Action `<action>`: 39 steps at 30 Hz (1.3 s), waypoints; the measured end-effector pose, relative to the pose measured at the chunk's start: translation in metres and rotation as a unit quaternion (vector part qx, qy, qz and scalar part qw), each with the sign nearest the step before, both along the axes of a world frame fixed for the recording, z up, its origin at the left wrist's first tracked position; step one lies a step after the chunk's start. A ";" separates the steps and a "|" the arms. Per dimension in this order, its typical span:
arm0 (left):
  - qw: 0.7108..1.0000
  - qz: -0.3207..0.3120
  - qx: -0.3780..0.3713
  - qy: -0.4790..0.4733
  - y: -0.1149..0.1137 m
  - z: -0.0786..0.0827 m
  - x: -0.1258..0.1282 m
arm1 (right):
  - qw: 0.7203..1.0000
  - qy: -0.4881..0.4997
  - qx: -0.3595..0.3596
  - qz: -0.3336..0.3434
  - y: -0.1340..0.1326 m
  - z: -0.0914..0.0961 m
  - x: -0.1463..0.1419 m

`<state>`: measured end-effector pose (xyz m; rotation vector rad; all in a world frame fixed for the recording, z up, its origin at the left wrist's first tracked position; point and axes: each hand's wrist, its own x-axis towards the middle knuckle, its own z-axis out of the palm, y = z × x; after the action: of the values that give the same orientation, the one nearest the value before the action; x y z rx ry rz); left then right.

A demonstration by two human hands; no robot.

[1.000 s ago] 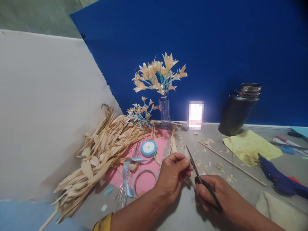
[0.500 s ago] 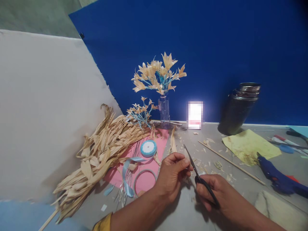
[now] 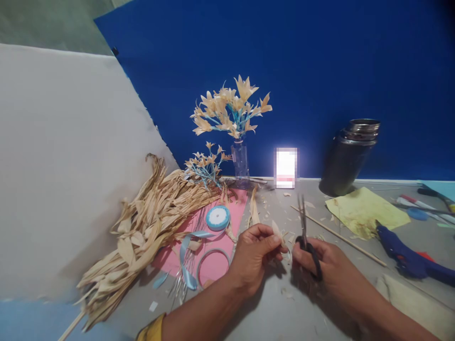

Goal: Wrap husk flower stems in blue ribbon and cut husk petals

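Observation:
My left hand (image 3: 253, 255) pinches a small pale husk petal (image 3: 278, 230) between thumb and fingers, low in the middle of the view. Just to its right, my right hand (image 3: 320, 263) grips black-handled scissors (image 3: 304, 232), whose blades point up and away, nearly closed and apart from the petal. Both hands hover over the grey tabletop (image 3: 270, 308), which is strewn with husk clippings.
A heap of dried corn husks (image 3: 149, 222) lies left, over pink paper (image 3: 213, 265) with a blue ribbon spool (image 3: 218, 218) and a tape ring. Behind stand a vase of husk flowers (image 3: 232, 111), a lit phone and a steel flask (image 3: 350, 156). A wooden skewer (image 3: 337, 234), yellow paper, blue glue gun (image 3: 408, 258) and pens lie right.
My right hand has swung the scissors away from the petal, the blades turning from a leftward slant to pointing nearly straight up. My left hand keeps its pinch.

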<state>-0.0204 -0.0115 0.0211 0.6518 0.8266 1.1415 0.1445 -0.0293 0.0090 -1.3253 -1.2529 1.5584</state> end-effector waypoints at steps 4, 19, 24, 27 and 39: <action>0.999 -0.035 -0.011 0.000 -0.004 -0.002 0.002 | 0.997 0.007 0.052 -0.059 0.001 0.003 0.001; 0.993 -0.098 -0.066 0.004 -0.001 0.000 -0.003 | 0.998 0.019 0.053 -0.041 0.004 0.011 0.012; 0.992 -0.035 -0.092 -0.079 0.004 -0.004 -0.005 | 0.997 -0.019 0.046 0.056 0.001 0.006 0.007; 0.990 -0.002 -0.101 -0.102 0.006 -0.007 -0.004 | 0.991 -0.024 0.047 0.124 -0.004 0.000 0.000; 0.996 0.009 -0.060 -0.071 0.007 0.001 -0.008 | 0.979 -0.071 0.028 0.192 -0.006 0.005 -0.002</action>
<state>-0.0289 -0.0044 0.0217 0.4582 0.7741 1.1325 0.1426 -0.0352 0.0139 -1.2266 -1.7082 1.6933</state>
